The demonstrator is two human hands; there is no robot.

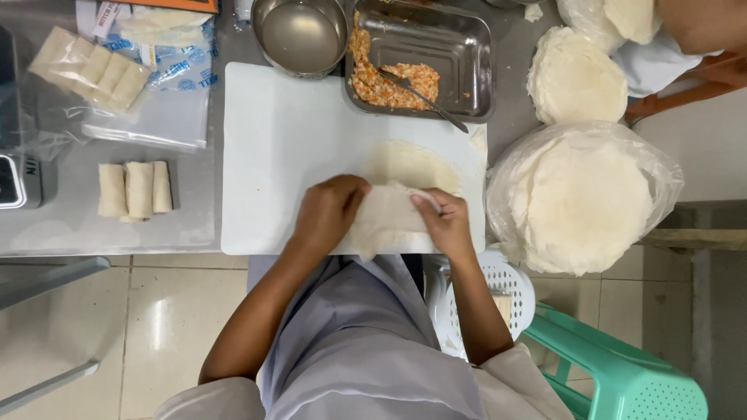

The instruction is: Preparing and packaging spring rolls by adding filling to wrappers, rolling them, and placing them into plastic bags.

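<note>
Hands fold a thin, pale, limp wrapper at the 6 o'clock edge of a smooth white cutting board. Left hand and right hand both pinch its folded edge. At 12 o'clock, a steel tray holds crumbly orange filling. At 9 o'clock, three cylindrical rolls lie on the grey table. Glossy tiled floor lies below.

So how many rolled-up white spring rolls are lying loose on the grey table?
3, side by side left of the white cutting board: left roll, middle roll, right roll. More sit packed in a clear bag behind.
</note>
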